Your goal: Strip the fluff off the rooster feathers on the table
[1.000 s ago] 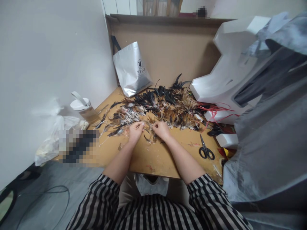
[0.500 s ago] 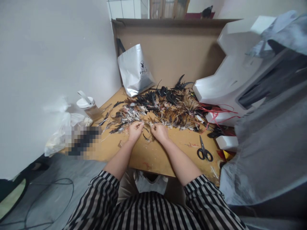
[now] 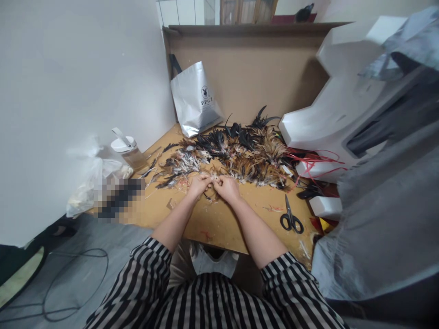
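Note:
My left hand (image 3: pixel 200 185) and my right hand (image 3: pixel 227 188) meet fingertip to fingertip over the wooden table. Brownish feathers (image 3: pixel 214 174) stick up from the pinched fingers of my right hand. My left fingers are pinched too, right against them, but what they hold is too small to make out. Just beyond my hands lie bunches of brown feathers (image 3: pixel 255 170), black feathers (image 3: pixel 215 139) and pale-based feathers (image 3: pixel 187 161). A dark curved feather (image 3: pixel 207 196) is visible under my hands.
Black-handled scissors (image 3: pixel 290 217) lie at the right, near red strings (image 3: pixel 313 159) and white foam (image 3: pixel 308 119). A silver bag (image 3: pixel 195 103) stands behind the feathers. On the left are a lidded cup (image 3: pixel 128 151) and a plastic bag (image 3: pixel 92 185).
My left hand has moved right and now touches my right hand's fingertips; before, a gap lay between them. The right hand stays in nearly the same place, still pinching feathers. The view has shifted slightly.

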`<state>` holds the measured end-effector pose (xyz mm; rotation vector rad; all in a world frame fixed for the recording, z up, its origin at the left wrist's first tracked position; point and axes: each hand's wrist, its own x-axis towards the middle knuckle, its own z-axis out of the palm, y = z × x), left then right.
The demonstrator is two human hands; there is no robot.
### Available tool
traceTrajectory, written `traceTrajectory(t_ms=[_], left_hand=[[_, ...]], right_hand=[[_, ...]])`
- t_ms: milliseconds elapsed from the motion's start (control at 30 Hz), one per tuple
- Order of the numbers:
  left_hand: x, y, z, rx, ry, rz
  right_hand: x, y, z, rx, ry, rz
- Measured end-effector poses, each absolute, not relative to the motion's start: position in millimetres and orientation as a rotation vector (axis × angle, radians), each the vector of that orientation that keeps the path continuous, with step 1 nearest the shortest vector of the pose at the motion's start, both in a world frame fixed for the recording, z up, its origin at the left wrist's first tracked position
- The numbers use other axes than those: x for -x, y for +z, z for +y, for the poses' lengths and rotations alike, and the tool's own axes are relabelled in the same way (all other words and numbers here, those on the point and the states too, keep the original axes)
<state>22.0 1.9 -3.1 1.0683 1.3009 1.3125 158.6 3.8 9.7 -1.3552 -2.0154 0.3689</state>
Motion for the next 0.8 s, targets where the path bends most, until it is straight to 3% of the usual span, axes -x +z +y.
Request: traceTrajectory(t_ms=[367, 800], left_hand=[[-16, 1, -9, -1.199, 1.367, 1.207], [-10, -2, -9, -1.105, 1.404, 1.117]], right_hand=[[-155, -1, 12, 1.193, 0.787, -1.815], [-162, -6, 17, 1.332, 0.734, -1.847]])
